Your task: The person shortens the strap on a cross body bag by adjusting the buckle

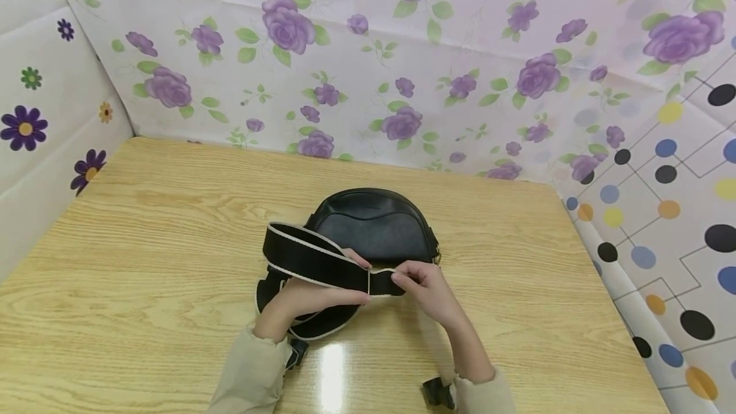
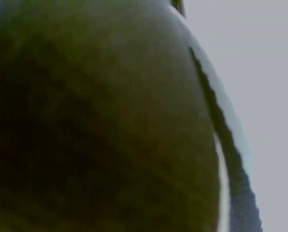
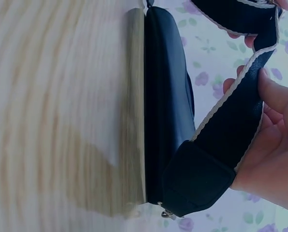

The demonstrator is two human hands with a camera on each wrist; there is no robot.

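A black handbag (image 1: 374, 229) with a rounded top lies on the table, its wide black strap (image 1: 313, 260) edged in white. My left hand (image 1: 305, 299) grips the strap beside a thin metal slider (image 1: 368, 281), and loops of strap hang around that hand. On the slider's other side, my right hand (image 1: 425, 286) pinches the strap between thumb and fingers. In the right wrist view the strap runs from the right hand (image 3: 279, 140) down to a dark end tab (image 3: 197, 179) by a metal ring (image 3: 167, 212) at the bag's end. A dark blur fills most of the left wrist view.
The wood-grain table (image 1: 172, 222) meets a flower-print backdrop (image 1: 356, 82) behind the bag. Patterned sheets stand at both sides, one with coloured dots (image 1: 667, 209). Black wrist bands (image 1: 438, 393) show near the sleeves.
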